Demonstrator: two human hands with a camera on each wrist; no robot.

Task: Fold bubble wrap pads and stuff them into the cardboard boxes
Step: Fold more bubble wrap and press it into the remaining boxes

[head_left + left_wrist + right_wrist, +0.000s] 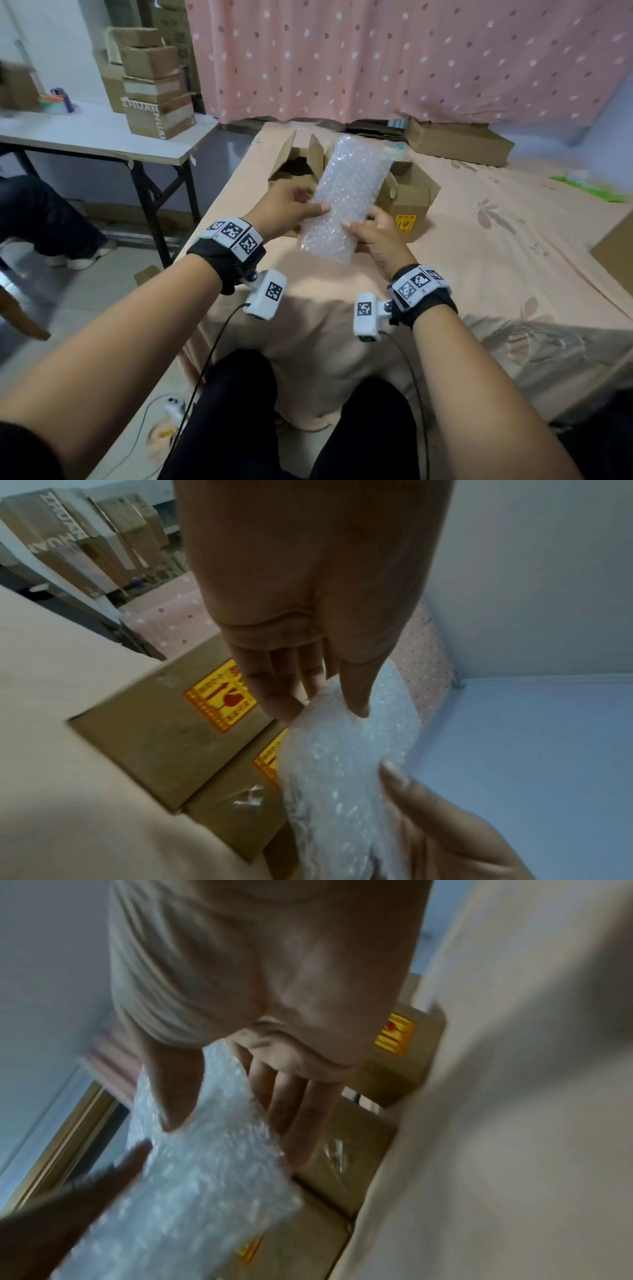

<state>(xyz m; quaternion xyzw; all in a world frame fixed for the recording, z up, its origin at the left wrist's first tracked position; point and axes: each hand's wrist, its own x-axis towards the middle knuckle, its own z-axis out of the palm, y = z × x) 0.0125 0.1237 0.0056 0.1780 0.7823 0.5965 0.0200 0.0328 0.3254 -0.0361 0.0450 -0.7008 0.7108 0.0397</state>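
Note:
A long clear bubble wrap pad (pixel 346 195) is held tilted in the air above the bed, its far end over the boxes. My left hand (pixel 294 209) pinches its left edge, thumb on top and fingers underneath. My right hand (pixel 368 231) pinches the right edge lower down in the same way. The left wrist view shows the thumb pressed into the bubble wrap pad (pixel 342 764); the right wrist view shows the same pad (pixel 205 1164). Two open cardboard boxes stand side by side behind the pad, the left box (pixel 298 161) and the right box (pixel 411 195) with a yellow sticker.
The bed (pixel 479 246) has a peach floral sheet. A flat carton (pixel 459 140) lies at its far edge and another box (pixel 616 246) at the right edge. A white folding table (pixel 102 137) with stacked boxes stands left. A seated person's leg (pixel 44 219) is at far left.

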